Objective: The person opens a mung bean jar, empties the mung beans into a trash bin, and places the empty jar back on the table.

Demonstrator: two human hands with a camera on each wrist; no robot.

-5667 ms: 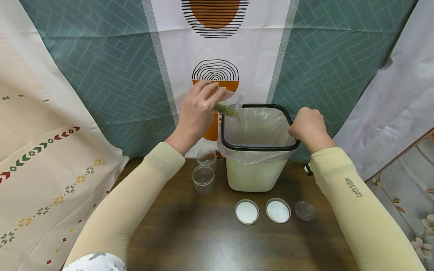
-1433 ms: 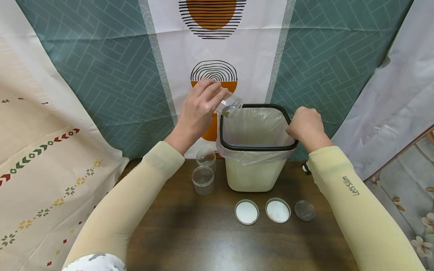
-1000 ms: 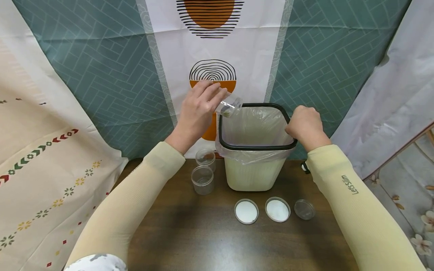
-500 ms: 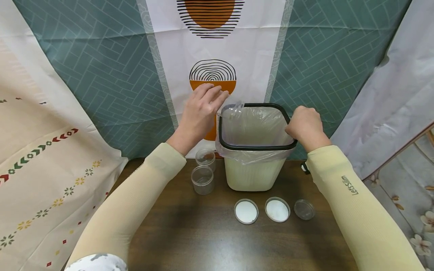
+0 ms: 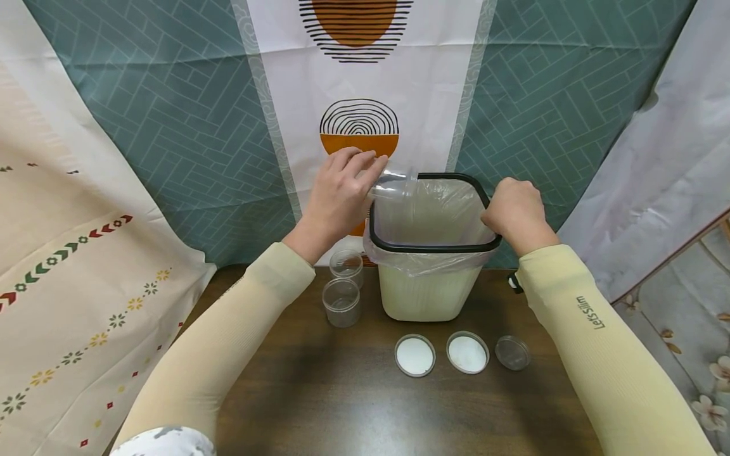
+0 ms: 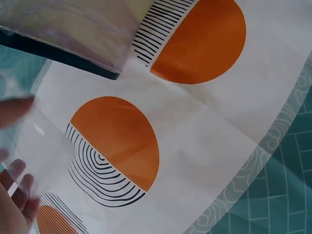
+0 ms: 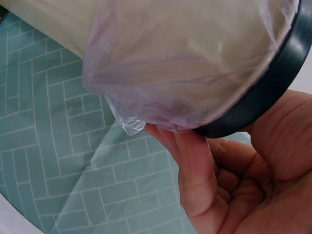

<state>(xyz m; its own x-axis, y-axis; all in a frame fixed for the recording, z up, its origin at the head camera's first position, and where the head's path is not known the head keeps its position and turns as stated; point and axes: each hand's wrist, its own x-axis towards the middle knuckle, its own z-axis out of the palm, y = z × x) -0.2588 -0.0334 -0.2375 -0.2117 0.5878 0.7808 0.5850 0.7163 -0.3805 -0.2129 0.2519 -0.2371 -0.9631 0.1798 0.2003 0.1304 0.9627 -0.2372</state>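
In my left hand [image 5: 345,190] is a clear plastic jar [image 5: 395,183], gripped on its side with its mouth over the left rim of the trash can [image 5: 430,288]. The jar's walls look bare, with no green grains showing inside. The left wrist view shows the thumb on one side of the jar [image 6: 41,151] and the fingers on the other. The trash can is pale green with a black rim and a thin clear liner bag. My right hand [image 5: 516,209] grips its right rim, fingers curled beneath the black ring [image 7: 265,92] against the liner [image 7: 161,83].
Two clear jars [image 5: 342,304] stand on the brown table [image 5: 319,392] left of the can. In front of it lie two white-lined lids [image 5: 415,356] and a clear lid [image 5: 512,353]. Patterned cloth [image 5: 194,126] hangs behind and at both sides.
The green grains seen in the tipped jar earlier have poured out. Lately my left hand has lowered slightly and shifted right with the jar. My right hand keeps its hold on the rim.
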